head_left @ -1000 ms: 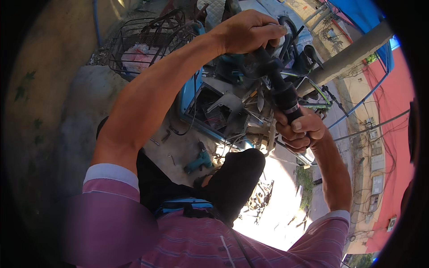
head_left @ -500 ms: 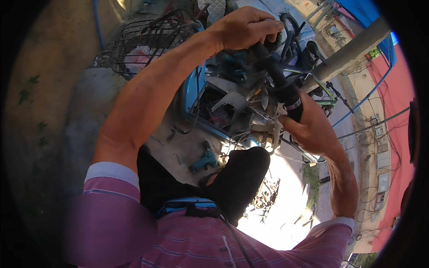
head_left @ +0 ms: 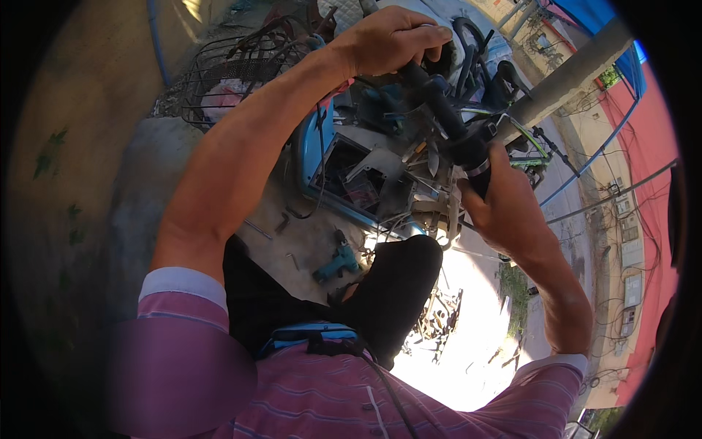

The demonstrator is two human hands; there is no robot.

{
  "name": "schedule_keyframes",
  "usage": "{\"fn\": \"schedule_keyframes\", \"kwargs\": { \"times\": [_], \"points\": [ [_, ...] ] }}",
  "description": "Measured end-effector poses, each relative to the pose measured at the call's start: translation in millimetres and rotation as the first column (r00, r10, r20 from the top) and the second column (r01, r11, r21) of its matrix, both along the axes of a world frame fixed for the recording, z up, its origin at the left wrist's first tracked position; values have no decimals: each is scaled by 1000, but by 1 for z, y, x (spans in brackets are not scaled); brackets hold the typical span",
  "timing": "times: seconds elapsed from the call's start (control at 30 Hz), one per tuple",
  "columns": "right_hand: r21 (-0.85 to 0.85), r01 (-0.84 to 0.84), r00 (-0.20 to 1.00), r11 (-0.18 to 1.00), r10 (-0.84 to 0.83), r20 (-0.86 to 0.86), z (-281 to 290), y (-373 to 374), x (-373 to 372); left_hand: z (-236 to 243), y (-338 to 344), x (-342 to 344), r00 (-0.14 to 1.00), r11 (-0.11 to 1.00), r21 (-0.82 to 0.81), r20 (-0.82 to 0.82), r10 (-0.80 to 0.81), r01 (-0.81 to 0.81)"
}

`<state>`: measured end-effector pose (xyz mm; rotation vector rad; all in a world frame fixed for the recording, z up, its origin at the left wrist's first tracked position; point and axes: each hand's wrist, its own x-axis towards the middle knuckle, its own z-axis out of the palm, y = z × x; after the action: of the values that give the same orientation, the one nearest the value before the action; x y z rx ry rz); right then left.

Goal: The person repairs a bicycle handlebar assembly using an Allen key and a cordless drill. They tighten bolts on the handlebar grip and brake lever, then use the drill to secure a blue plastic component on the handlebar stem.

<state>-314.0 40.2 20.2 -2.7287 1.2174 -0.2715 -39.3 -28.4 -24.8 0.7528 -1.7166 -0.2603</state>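
A long black cylindrical part (head_left: 444,110) with raised collars and a silver ring near its lower end slants across the space before me. My left hand (head_left: 395,42) is closed over its upper end. Around the lower end, by the silver ring, my right hand (head_left: 503,205) is wrapped. The far ends of the part are hidden in my hands, and its exact kind cannot be made out. Just behind it stands a blue vehicle body (head_left: 316,146) with an open compartment and loose cables.
A teal power drill (head_left: 338,262) and small tools lie on the ground by my knee (head_left: 409,267). A wire basket (head_left: 201,88) stands at the far left. To the right are a grey pole (head_left: 570,80) and a green bicycle frame (head_left: 532,143).
Both hands keep their hold. The upper end of the black part and my left hand have shifted slightly left and up. My right forearm has swung a little to the right.
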Motion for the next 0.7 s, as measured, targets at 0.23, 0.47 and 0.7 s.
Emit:
{"fn": "schedule_keyframes", "kwargs": {
  "times": [0.23, 0.47, 0.7],
  "points": [
    [870, -210, 969, 446, -26, 247, 8, -36, -18, -14, 1, -5, 991, 982, 164, -103, -80, 97],
    [967, -224, 950, 120, -197, 244, 2, -46, -31, -20, 1, -10, 987, 973, 202, -138, -85, 112],
    [-7, 49, 998, 999, -49, -38, -4, -12, -26, -15, -11, -14, 995, 977, 200, -84, -52, 68]
  ]
}}
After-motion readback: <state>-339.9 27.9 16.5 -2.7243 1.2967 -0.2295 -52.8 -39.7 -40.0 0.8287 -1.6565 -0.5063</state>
